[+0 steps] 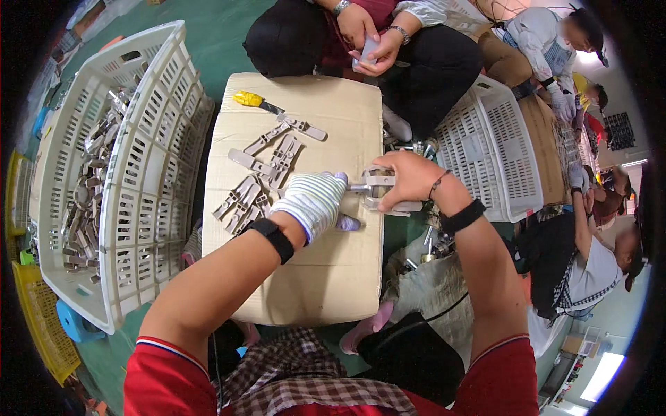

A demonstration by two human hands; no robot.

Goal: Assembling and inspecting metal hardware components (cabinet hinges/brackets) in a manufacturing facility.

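Note:
My left hand, in a white and grey striped glove, is closed over the cardboard box top. Its fingers grip one end of a metal part with a short shaft. My bare right hand is closed round the grey, bracket-like other end of that part, at the box's right edge. Left of my gloved hand lie several grey, elongated metal-and-plastic pieces, some crossing others. Beyond them rests a tool with a yellow wrapped handle and a dark, narrow end.
A white plastic crate full of similar pieces stands tilted at the left. Another white crate is at the right, with shiny metal parts nearer me. Across the box a person's hands hold a pale object; more people sit at the right.

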